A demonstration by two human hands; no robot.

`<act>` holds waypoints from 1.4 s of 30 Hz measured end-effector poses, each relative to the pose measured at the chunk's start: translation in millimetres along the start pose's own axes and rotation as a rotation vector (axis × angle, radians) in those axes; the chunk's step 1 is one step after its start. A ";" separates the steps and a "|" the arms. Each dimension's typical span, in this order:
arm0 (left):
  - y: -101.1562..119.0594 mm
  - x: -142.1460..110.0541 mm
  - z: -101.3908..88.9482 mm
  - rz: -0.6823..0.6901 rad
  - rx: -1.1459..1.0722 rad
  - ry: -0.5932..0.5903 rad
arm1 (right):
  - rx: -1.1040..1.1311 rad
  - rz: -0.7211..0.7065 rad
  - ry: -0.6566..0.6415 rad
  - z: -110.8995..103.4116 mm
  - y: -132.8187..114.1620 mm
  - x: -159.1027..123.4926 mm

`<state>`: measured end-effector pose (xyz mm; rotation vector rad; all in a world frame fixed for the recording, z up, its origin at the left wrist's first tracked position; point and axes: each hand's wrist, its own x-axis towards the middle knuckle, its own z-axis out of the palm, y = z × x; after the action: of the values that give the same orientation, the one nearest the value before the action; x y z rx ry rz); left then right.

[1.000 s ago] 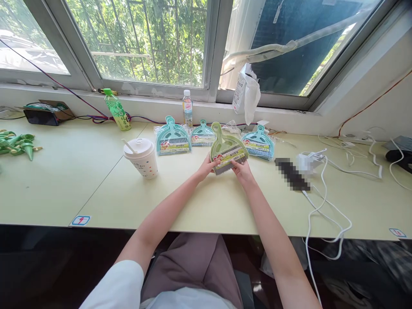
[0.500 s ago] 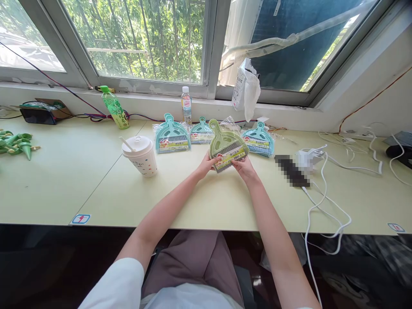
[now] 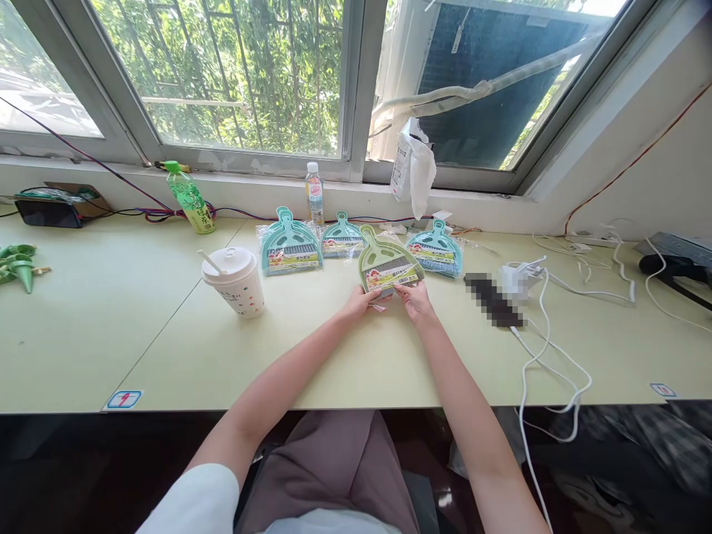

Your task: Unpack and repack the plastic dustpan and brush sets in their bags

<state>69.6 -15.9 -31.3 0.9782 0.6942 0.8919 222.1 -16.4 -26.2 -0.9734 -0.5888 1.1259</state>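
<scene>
A green mini dustpan-and-brush set [image 3: 386,263] with a printed label lies on the pale table, its handle pointing toward the window. My left hand [image 3: 360,302] pinches its near left corner and my right hand [image 3: 414,298] grips its near right corner. Behind it lie three teal dustpan sets in clear bags: one at the left [image 3: 290,248], one in the middle [image 3: 341,237], one at the right [image 3: 436,251].
A white lidded cup with a straw [image 3: 231,279] stands left of my hands. A green drink bottle [image 3: 189,198] and a small water bottle [image 3: 314,192] stand by the sill. White cables and a charger [image 3: 520,278] lie to the right. Green plastic pieces [image 3: 19,265] sit far left.
The green dustpan set, held tilted above the table before, has come down flat onto it, with both hands still at its near edge.
</scene>
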 end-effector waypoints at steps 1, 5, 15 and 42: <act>0.6 1.5 -1.4 -0.002 0.014 0.020 | -0.012 0.027 -0.009 -0.4 -0.4 0.4; 9.3 6.0 -10.5 -0.052 -0.028 0.126 | -0.072 0.184 -0.135 -10.6 -10.9 1.8; 41.0 3.3 -47.4 -0.253 -0.025 0.106 | -0.670 -0.424 -0.070 -22.2 -39.3 -6.8; 63.1 -5.1 -70.8 -0.299 0.048 -0.157 | -1.133 -0.382 -0.617 -27.7 -20.9 2.8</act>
<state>-10.9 25.1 -2.1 0.9455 0.7081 0.5331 255.4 -25.5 -21.4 -1.3497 -1.9561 0.6747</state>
